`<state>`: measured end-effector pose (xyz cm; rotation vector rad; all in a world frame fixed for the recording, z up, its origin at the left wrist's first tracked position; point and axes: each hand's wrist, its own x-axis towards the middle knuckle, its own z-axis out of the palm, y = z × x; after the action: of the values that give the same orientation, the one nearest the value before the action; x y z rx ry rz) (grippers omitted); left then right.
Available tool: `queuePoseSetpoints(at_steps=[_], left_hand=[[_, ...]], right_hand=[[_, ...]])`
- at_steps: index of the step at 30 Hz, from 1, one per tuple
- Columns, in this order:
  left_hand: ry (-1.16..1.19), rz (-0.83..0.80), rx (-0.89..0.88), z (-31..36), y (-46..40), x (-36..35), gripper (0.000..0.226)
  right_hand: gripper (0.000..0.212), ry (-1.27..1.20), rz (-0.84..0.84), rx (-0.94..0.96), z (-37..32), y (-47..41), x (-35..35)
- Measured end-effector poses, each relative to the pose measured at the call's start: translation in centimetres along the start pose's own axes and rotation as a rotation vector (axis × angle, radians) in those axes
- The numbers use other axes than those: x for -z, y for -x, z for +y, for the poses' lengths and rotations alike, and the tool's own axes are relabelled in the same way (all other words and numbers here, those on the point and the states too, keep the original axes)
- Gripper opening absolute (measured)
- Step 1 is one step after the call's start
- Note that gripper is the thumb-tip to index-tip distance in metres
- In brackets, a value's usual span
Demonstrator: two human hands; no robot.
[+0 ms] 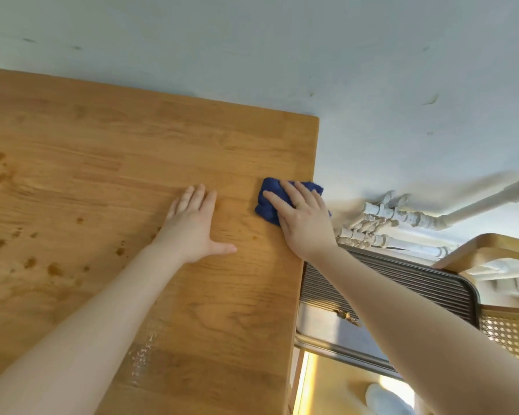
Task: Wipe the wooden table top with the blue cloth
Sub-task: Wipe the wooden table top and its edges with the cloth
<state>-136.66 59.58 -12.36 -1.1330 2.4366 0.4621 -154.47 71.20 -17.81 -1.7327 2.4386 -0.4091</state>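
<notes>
Honey-coloured jointed wood forms the table top (108, 163), blotched with brown stains (54, 269) at its left. The folded blue cloth (267, 205) lies near the right edge under the flat, spread right hand (303, 223). The left hand (197, 227) rests flat, fingers extended, on bare wood. White pipes (402, 217) run along the pale wall (282, 46).

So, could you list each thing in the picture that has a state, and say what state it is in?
blue cloth: bunched, pressed flat near the table's right edge.
right hand: open, palm down on the cloth.
left hand: open, flat on bare wood.
wooden table top: brown spots on its left part, wet streak near the front.
</notes>
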Motion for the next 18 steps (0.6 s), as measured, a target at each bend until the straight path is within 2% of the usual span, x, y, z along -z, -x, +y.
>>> queuePoseSetpoints(at_steps=[4, 7, 12, 15, 18], left_hand=[[-0.04, 0.069, 0.108, -0.7, 2.6, -1.2, 0.124], [-0.143, 0.082, 0.18, -1.0, 3.3, -1.6, 0.128], [-0.206, 0.0, 0.34, -1.9, 2.5, -2.0, 0.143], [-0.2, -0.049, 0.339, -2.6, 2.3, -2.3, 0.143], [-0.123, -0.05, 0.323, -2.9, 2.5, -2.5, 0.141]], right_hand=[[0.046, 0.08, -0.039, 0.06, -2.6, 5.4, -0.2], [0.045, 0.03, -0.112, 0.099, -2.3, 5.8, -0.2], [0.041, -0.024, -0.105, -0.121, -1.2, -1.2, -0.2], [0.043, 0.041, -0.096, -0.197, -2.7, -1.2, -0.4], [0.047, 0.058, -0.135, -0.059, -5.2, 2.7, -0.7]])
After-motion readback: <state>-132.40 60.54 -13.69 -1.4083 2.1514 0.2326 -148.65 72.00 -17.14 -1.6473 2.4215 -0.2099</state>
